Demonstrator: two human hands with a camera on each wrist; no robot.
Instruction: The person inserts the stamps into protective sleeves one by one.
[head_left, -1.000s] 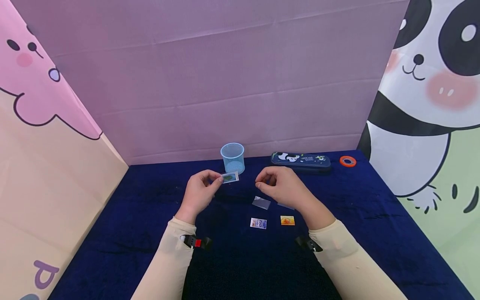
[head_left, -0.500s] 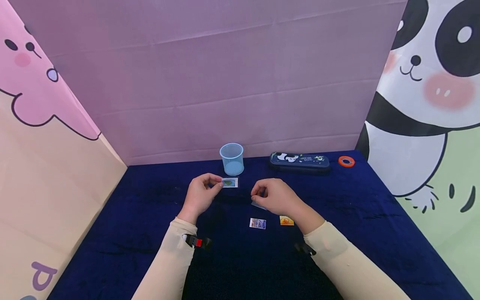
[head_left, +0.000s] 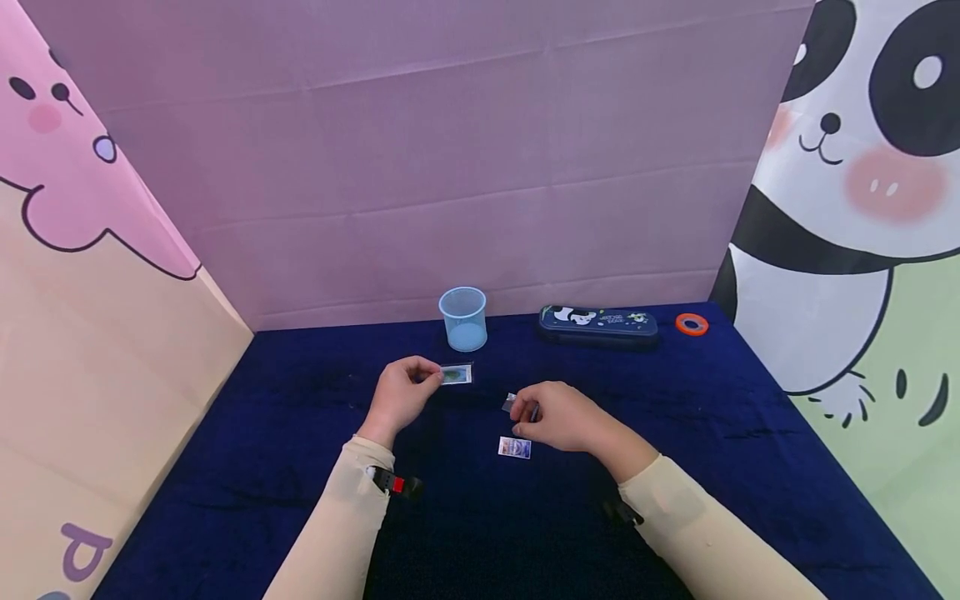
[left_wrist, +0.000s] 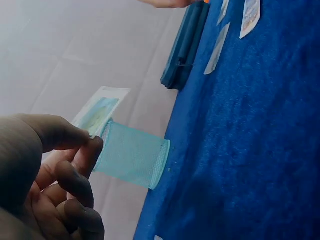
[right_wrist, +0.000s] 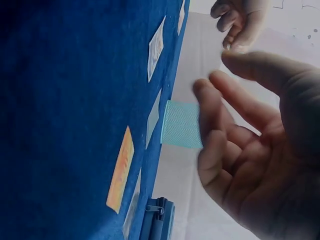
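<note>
My left hand (head_left: 401, 396) pinches a small stamp in a clear sleeve (head_left: 456, 374) between thumb and forefinger, in front of the cup. In the left wrist view the stamp's blue-green picture has a white border. My right hand (head_left: 558, 414) hovers over the table with fingers loosely bent; in the right wrist view nothing shows between them. Under its fingertips lies a clear sleeve (head_left: 509, 402), partly covered. Nearer me is a purple-blue stamp (head_left: 514, 448). An orange stamp (right_wrist: 121, 172), hidden by the right hand in the head view, lies beside another pale sleeve (right_wrist: 132, 207).
At the back of the dark blue cloth (head_left: 315, 467) stands a light blue mesh cup (head_left: 463, 320). To its right are a dark blue panda pencil case (head_left: 597, 326) and an orange tape roll (head_left: 692, 324). A pinkish curtain (head_left: 450, 167) hangs behind.
My right hand has come down and toward me, from beside the cup to over the sleeves and stamps. My left hand has lowered slightly, still pinching the sleeved stamp.
</note>
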